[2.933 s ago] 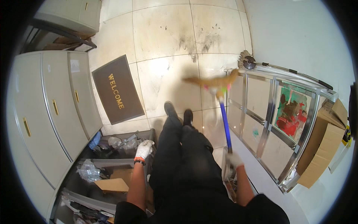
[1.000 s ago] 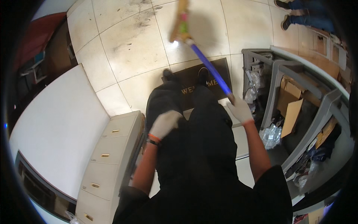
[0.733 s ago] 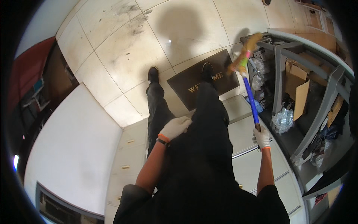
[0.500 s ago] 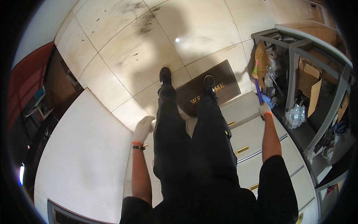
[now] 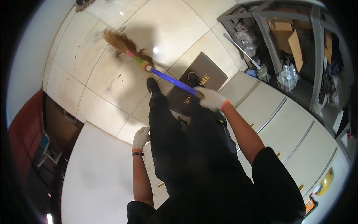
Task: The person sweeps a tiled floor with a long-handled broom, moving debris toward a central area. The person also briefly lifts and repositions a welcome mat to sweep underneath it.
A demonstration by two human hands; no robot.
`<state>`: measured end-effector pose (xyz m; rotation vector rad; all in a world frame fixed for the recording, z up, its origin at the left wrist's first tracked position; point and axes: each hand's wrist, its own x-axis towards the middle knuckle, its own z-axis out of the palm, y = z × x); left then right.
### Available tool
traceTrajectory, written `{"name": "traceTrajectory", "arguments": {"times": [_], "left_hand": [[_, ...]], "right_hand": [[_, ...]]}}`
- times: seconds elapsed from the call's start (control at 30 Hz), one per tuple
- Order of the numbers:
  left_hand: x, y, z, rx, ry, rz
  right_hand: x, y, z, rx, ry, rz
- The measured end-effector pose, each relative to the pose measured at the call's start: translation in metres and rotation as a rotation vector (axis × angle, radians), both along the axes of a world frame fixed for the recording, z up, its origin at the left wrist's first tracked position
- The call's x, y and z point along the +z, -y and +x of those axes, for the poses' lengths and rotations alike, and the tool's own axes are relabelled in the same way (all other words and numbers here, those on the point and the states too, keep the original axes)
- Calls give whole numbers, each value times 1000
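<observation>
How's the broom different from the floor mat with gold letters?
Shape: the broom is long and thin, while the mat is a wide, flat rectangle.
Colour: the broom has a blue handle and tan bristles; the mat is dark brown.
Place: the broom is held in the right hand, but the mat lies on the floor.
Both are partly covered: the broom by the hand, the mat by the person's leg.

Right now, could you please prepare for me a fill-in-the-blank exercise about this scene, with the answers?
The right hand holds the broom, whose handle is mainly ____.
The left hand wears a glove coloured ____.
The mat lies under only the ____ shoe.
The open box in the grey rack is made of ____.
Missing words: blue; white; right; cardboard.
</observation>
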<state>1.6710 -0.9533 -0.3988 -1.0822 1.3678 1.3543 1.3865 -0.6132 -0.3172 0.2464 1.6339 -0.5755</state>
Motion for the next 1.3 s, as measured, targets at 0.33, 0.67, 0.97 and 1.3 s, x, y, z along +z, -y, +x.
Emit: {"name": "traceTrajectory", "arguments": {"times": [0.33, 0.67, 0.97, 1.3], "left_hand": [[-5, 2, -39, -207, 103, -123], [-33, -195, -157, -409, 103, 44], [-35, -341, -199, -570, 5, 162], [-16, -336, -172, -710, -48, 127]], "right_hand": [[8, -352, 164, -73, -497, 652], [-76, -477, 140, -211, -245, 551], [-151, -496, 163, -364, -239, 569], [-194, -175, 42, -506, -113, -367]]}}
